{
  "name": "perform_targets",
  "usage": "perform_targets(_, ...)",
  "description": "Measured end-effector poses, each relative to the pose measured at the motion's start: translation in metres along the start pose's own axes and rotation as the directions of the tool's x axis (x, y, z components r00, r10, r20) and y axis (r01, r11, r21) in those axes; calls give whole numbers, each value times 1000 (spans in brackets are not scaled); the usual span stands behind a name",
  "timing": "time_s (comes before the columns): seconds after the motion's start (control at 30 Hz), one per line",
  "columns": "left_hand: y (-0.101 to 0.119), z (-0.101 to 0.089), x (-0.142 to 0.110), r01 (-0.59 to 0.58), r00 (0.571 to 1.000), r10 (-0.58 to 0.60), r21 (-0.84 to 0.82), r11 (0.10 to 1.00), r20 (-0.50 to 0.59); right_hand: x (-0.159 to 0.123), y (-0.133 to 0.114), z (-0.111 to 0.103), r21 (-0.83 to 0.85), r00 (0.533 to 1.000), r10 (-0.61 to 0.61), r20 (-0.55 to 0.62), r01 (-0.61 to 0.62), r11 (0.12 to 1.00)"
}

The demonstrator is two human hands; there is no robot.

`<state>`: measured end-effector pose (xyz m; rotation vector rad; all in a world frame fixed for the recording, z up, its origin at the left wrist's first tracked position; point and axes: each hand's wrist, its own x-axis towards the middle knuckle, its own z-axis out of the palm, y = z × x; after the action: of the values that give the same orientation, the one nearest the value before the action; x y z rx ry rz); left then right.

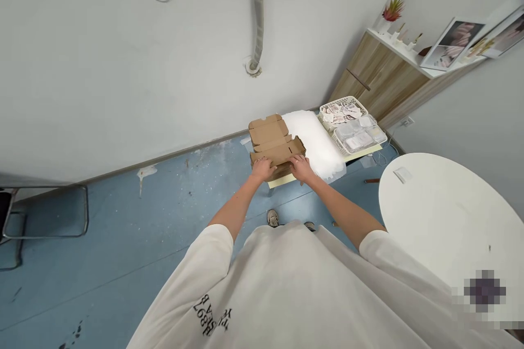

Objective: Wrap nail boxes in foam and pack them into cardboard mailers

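A brown cardboard box, partly unfolded with flaps and a slot showing, lies on the left end of a low table. My left hand grips the near left part of its front edge, fingers curled over the cardboard. At the near right corner my right hand holds the same edge, its fingers bent over the flap. The undersides of both hands and the thumbs' exact hold are hidden. Right beside the box spreads a bright white sheet-like thing, too overexposed to make out.
Two white plastic baskets stand at the table's right end: one basket with small printed packets, the other basket with clear bags. A round white table is at the right, a wooden cabinet behind. A metal-framed chair stands far left.
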<state>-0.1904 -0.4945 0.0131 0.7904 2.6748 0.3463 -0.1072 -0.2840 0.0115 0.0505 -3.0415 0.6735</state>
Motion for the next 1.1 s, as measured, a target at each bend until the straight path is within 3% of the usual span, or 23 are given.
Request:
perform_targets(0.33,7,-9,-17,-174,976,183,82,981,-115,29,-10,-5,-79,993,-116,9,117,990)
perform_targets(0.57,15,-38,-30,-217,940,241,119,969,-243,52,-13,-38,-75,972,-233,8,233,970)
perform_targets(0.7,23,-56,-31,-251,901,282,133,959,-331,62,-18,-64,-84,961,-271,-55,266,960)
perform_targets(0.87,46,-75,-25,-281,861,310,131,951,-404,60,-16,-95,-100,963,-210,-169,195,976)
perform_targets(1.1,107,-82,-6,-413,836,443,161,896,-324,13,25,-129,-89,956,-23,-292,-3,996)
